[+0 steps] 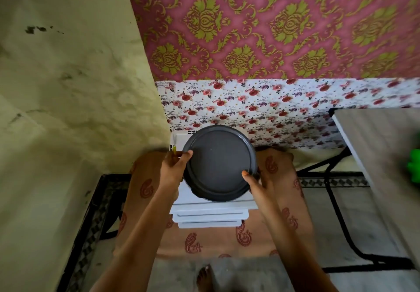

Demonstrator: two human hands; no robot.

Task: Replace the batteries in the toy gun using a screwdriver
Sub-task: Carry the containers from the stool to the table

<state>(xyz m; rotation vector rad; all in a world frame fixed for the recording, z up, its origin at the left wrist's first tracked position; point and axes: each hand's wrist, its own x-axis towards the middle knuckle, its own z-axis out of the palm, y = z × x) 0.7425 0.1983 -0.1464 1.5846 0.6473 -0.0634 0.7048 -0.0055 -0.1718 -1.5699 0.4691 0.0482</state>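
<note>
Two hands hold one dark round plate [220, 162] in the head view, level and face up, just above a white box [211, 214] that rests on the person's lap. The left hand [175, 170] takes the plate's left rim, with the thumb hooked over the edge and the other fingers [181, 158] curled under it. The right hand [258, 186] takes the lower right rim in the same way, thumb on top and the rest hidden below. Both sets of fingers are therefore clamped on the plate. Gripping opposite sides keeps it flat, which would suit a tray meant to catch small screws and batteries.

A screwdriver [174, 148] with a yellow handle stands up just beside the left hand. I cannot tell whether that hand pinches it along with the rim or whether it lies on the box behind. Either way, it is close at hand.

At the right edge of the picture, a green thing [414, 166] sits on the grey worktop [375, 132], well apart from both hands and mostly cut off. It may be the toy gun, though too little shows to be sure. I judge the task has barely begun and the person is setting up before fetching the toy.
</note>
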